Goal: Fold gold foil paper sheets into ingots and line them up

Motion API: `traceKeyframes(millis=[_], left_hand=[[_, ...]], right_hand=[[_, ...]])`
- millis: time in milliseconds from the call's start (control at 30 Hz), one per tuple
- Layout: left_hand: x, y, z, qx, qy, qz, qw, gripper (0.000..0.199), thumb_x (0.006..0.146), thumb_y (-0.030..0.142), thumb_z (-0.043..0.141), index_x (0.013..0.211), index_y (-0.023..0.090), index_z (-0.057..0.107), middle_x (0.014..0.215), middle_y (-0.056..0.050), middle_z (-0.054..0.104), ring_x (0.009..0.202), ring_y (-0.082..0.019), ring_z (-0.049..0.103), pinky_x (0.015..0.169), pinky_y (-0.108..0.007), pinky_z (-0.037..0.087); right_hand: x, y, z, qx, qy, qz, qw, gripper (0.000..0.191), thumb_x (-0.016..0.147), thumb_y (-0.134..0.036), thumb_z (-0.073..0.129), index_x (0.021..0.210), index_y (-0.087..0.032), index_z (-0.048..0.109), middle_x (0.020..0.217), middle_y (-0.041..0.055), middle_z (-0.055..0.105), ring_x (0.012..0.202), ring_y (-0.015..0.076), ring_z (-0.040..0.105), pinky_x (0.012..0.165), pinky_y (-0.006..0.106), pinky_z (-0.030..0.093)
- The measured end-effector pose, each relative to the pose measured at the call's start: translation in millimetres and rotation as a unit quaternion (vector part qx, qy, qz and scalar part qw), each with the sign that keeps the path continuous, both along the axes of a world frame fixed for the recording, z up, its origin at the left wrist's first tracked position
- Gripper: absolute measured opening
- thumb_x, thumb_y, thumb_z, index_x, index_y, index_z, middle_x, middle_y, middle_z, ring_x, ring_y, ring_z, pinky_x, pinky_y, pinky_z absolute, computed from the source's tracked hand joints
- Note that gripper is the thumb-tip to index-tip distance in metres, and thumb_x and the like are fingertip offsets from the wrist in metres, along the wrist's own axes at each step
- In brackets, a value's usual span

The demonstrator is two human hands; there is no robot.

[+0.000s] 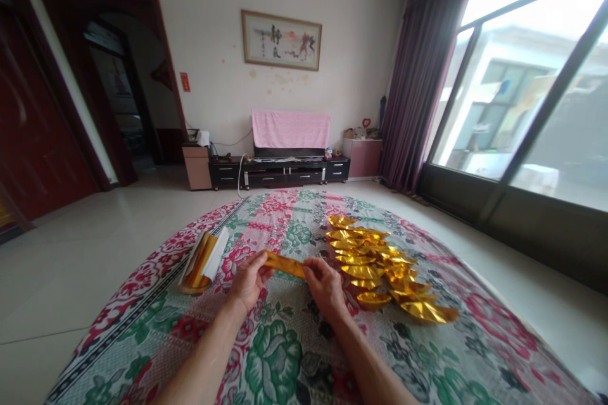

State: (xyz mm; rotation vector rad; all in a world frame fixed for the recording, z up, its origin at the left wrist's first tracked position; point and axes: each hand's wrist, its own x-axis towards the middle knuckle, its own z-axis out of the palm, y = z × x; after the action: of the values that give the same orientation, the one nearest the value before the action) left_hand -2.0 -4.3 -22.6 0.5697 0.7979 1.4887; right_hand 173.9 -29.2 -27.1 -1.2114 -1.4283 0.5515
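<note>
A narrow folded strip of gold paper [285,264] is stretched between my two hands above the patterned cloth. My left hand [251,278] pinches its left end, and my right hand [325,285] pinches its right end. Rows of folded gold paper boat shapes [356,259] lie on the cloth to the right of my right hand. Off to the left of my left hand, an open white packet [217,254] holds a stack of gold paper [201,261].
The round table's flowered cloth [273,354] spreads under everything. Beyond it stand a low black cabinet [285,176] and a screen under a pink cloth [291,129]. A purple curtain [418,69] and large windows are at the right, a dark red door [42,114] at the left.
</note>
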Motion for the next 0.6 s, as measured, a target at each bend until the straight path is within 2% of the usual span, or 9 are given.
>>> traceKeyframes(millis=[600], left_hand=[[2.4,-1.0,1.4,0.001,0.003,0.000,1.000,0.015,0.069,0.011,0.066,0.084,0.011,0.065,0.072,-0.003,0.067,0.058,-0.010,0.063,0.049,-0.018,0.053]], right_hand=[[1.5,-0.2,-0.1,-0.007,-0.037,-0.016,0.999,0.021,0.075,-0.032,0.050,0.078,-0.016,0.064,0.065,-0.0004,0.062,0.056,0.0117,0.053,0.055,0.020,0.041]])
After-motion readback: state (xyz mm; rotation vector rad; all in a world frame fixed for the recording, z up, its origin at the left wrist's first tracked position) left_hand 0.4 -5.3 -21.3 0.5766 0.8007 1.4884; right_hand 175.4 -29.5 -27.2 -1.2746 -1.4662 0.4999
